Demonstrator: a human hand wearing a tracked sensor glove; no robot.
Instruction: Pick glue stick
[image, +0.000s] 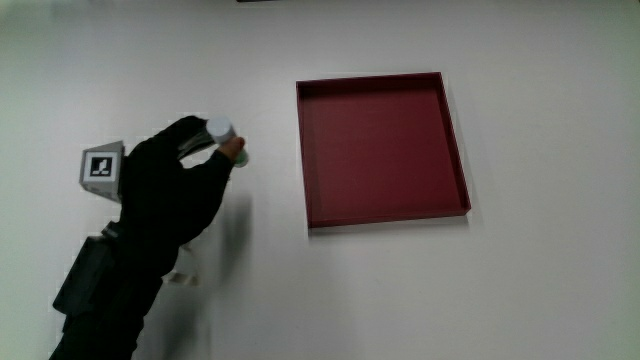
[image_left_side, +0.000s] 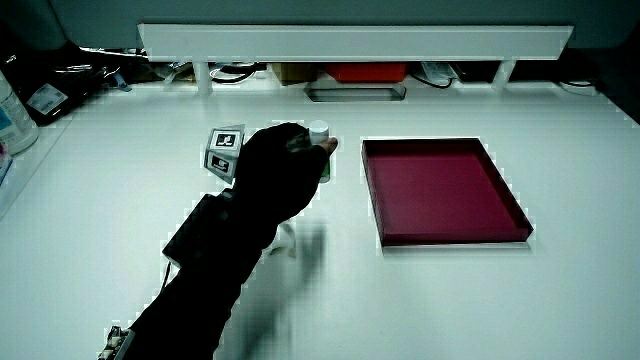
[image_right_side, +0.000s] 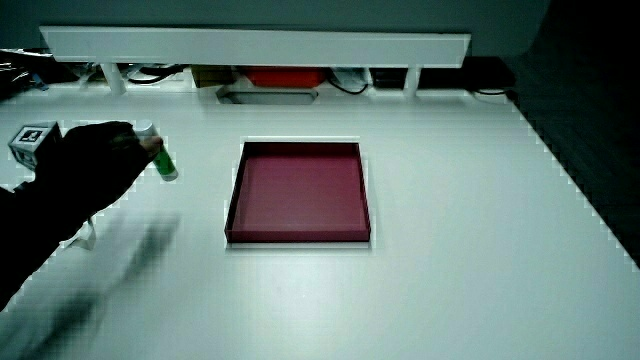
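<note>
A glue stick with a white cap and a green body stands tilted beside the dark red tray. The gloved hand has its fingers curled around the stick's upper part, with the cap showing above them. In both side views the green body shows below the fingers. The stick seems slightly raised off the white table, though I cannot tell for sure. The patterned cube sits on the back of the hand. The hand is beside the tray, not over it.
The shallow red tray holds nothing. A low white partition with cables and small items under it runs along the table's edge farthest from the person. A bottle stands at the table's side edge.
</note>
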